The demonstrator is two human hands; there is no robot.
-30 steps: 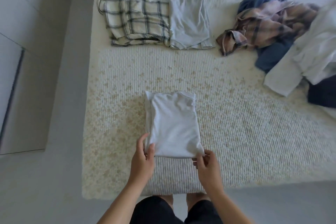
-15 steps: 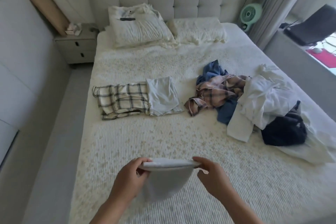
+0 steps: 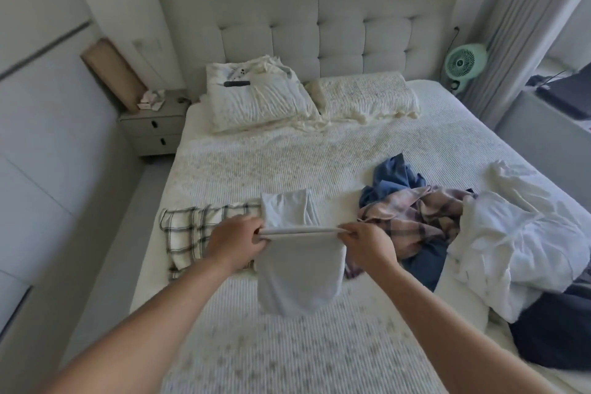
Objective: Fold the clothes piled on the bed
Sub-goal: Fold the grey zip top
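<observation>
Above the bed (image 3: 287, 355), near the frame's centre, both hands held a folded pale shirt (image 3: 299, 275) up off the cover: the left hand (image 3: 238, 241) pinched its top left corner, fingers curled tight on the cloth, and the right hand (image 3: 367, 243) pinched the top right corner the same way, so the upper edge ran taut between them and the rest hung down, clear of the bedding. Just beyond it at twelve o'clock lay a second folded pale shirt (image 3: 287, 209), touching a folded check shirt (image 3: 192, 227) at its nine o'clock. At three o'clock from the hands sat the unfolded pile: a pink plaid shirt (image 3: 412, 217) over blue cloth (image 3: 393, 174), then white garments (image 3: 511, 240) and a dark one (image 3: 550, 329) nearer four o'clock. Two pillows (image 3: 256, 105) lay against the headboard (image 3: 319, 25) at twelve o'clock, a nightstand (image 3: 153, 128) at ten o'clock, a green fan (image 3: 465, 62) at two o'clock
</observation>
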